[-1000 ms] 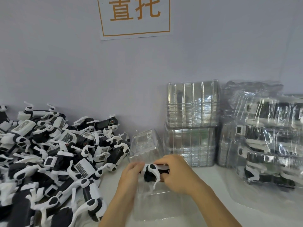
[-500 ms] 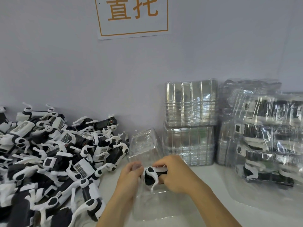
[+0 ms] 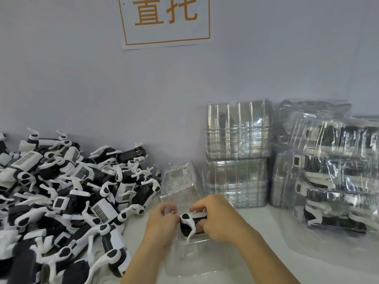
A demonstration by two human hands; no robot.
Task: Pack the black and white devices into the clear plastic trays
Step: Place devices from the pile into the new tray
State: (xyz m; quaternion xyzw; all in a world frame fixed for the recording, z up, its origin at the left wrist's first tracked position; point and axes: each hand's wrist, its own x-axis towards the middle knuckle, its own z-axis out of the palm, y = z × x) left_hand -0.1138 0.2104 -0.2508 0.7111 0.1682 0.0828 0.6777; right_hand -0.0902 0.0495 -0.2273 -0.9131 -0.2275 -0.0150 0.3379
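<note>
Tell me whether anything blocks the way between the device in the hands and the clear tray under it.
Nothing visible does. Both the left hand and right hand hold the device right over the open clear tray, whose hinged lid stands tilted back behind it, out of the path.

The right hand (image 3: 220, 219) covers most of the black and white device (image 3: 189, 223) it holds, and the clear plastic tray (image 3: 196, 255) under it is so transparent that its outline is hard to trace. The heap of black and white devices (image 3: 61, 201) runs off the left and bottom edges. The film-wrapped stack of packed trays (image 3: 332, 173) is cut by the right edge, and glare blurs its contents.
</note>
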